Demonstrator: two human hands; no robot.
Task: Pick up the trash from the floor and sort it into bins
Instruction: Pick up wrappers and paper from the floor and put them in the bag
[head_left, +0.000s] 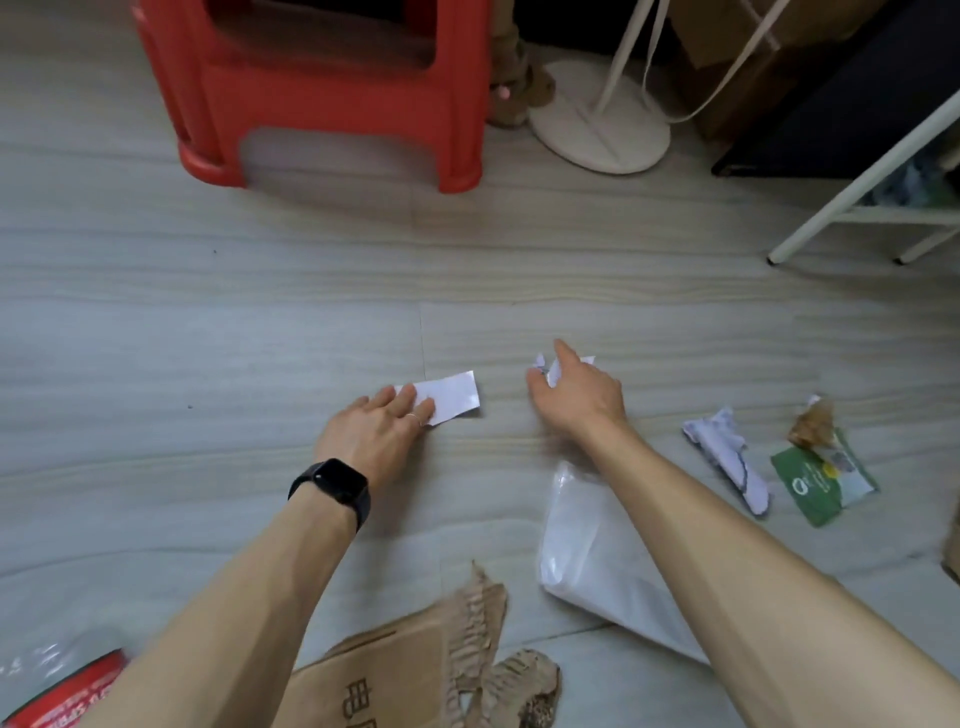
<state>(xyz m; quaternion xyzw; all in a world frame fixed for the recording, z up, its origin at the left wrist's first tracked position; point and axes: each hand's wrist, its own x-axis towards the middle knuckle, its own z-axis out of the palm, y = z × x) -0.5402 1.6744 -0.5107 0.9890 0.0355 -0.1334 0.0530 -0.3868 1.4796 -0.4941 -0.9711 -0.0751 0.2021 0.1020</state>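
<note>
My left hand (375, 431), with a black watch on the wrist, lies flat on the floor, fingertips resting on the near end of a flat white paper slip (451, 395). My right hand (576, 389) reaches over a small crumpled white paper (545, 368), fingers curled around it; whether it is lifted I cannot tell. Under my right forearm lies a clear plastic bag (587, 551). To the right lie a crumpled white wrapper (727, 452), a green packet (815, 483) and a brown crumpled wrapper (813, 423). No bins are in view.
A red plastic stool (332, 88) stands at the back. Beside it is a white round lamp base (597, 130), and white rack legs (852, 197) at the right. Torn brown cardboard (415, 670) lies near me, and a red packet (67, 691) sits at the bottom left.
</note>
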